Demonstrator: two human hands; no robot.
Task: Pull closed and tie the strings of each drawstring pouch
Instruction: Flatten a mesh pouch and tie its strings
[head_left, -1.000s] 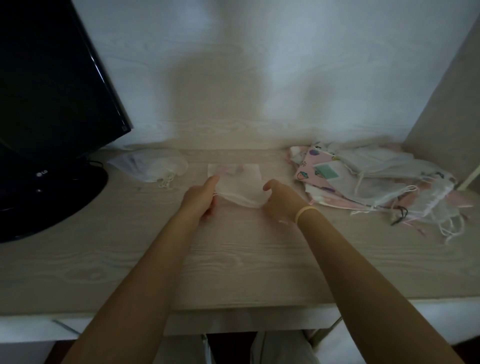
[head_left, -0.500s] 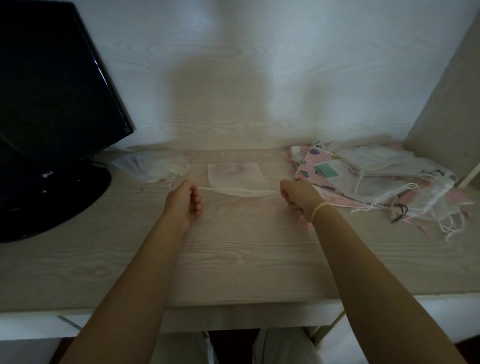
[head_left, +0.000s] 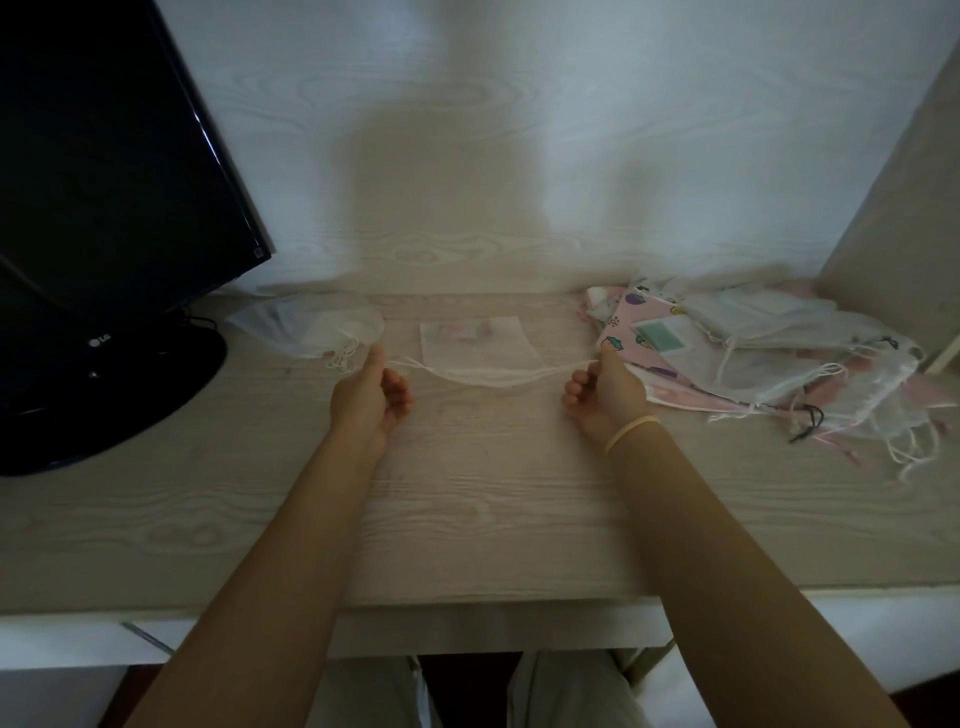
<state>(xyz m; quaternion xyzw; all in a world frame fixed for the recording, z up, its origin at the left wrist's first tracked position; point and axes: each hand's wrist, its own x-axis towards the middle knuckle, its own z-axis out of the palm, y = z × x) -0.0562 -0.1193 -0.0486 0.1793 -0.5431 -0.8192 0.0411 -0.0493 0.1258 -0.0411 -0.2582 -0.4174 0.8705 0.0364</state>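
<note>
We have the sheer white pouch (head_left: 475, 348) lying flat mid-tabletop (head_left: 467, 493), mouth edge toward us, and its strings (head_left: 498, 375) run out to both sides. Left hand (head_left: 370, 397) has its fingers curled with the left string end pinched by the thumb; right hand (head_left: 605, 392) is the same on the right end, fingers curled round the cord. Hands sit well apart, one each side of the pouch, so the pull goes outward along the mouth, which is what cinches the channel. Mouth edge looks gathered into a bunched curve between the hands, so we judge the closing pull is about done and the knot is not yet tied. Pouch lies on the tabletop, which likely keeps it from lifting during the pull.

Contents: something pinkish shows through the sheer fabric near the far end, too blurred to name.

Left of it, near the monitor (head_left: 104, 208), another sheer pouch (head_left: 306, 327) lies with its neck gathered and cords bunched; we judge it finished and set aside. Right side, a heap of pouches (head_left: 753, 353), sheer and pink printed, loose strings trailing, probably the waiting stock. A yellowish band (head_left: 631, 431) sits on the right wrist.
</note>
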